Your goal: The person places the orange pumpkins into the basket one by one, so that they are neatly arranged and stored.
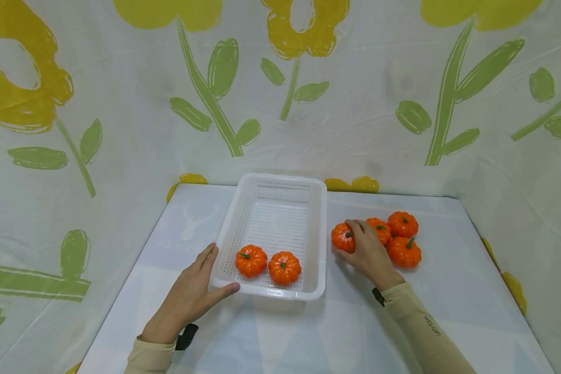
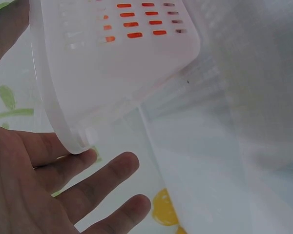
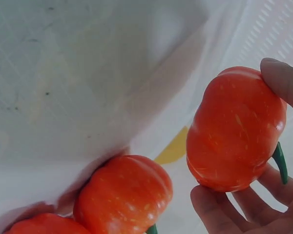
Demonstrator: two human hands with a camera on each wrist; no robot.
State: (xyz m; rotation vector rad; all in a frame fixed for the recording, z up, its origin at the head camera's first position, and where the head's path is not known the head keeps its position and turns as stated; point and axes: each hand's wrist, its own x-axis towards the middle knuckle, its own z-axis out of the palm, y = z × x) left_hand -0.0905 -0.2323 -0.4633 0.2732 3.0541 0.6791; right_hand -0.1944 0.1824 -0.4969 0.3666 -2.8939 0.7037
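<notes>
A small orange pumpkin (image 1: 342, 238) with a green stem is gripped by my right hand (image 1: 368, 254), thumb on one side and fingers on the other in the right wrist view. It is just right of a white perforated plastic basket (image 1: 321, 259). Two more pumpkins, a left one (image 1: 251, 261) and a right one (image 1: 284, 268), lie in the basket's near end. My left hand (image 1: 189, 293) rests at the basket's near left corner, thumb over the front rim and fingers along the left side. In the left wrist view the fingers (image 2: 107, 187) are fairly straight beside the rim.
To the right of the basket several pumpkins sit grouped: a back one (image 1: 403, 224), a front one (image 1: 404, 253) and one (image 1: 379, 230) partly behind my right hand. A pale cloth covers the table (image 1: 280, 332). Flower-printed curtains (image 1: 355, 93) stand behind and at both sides.
</notes>
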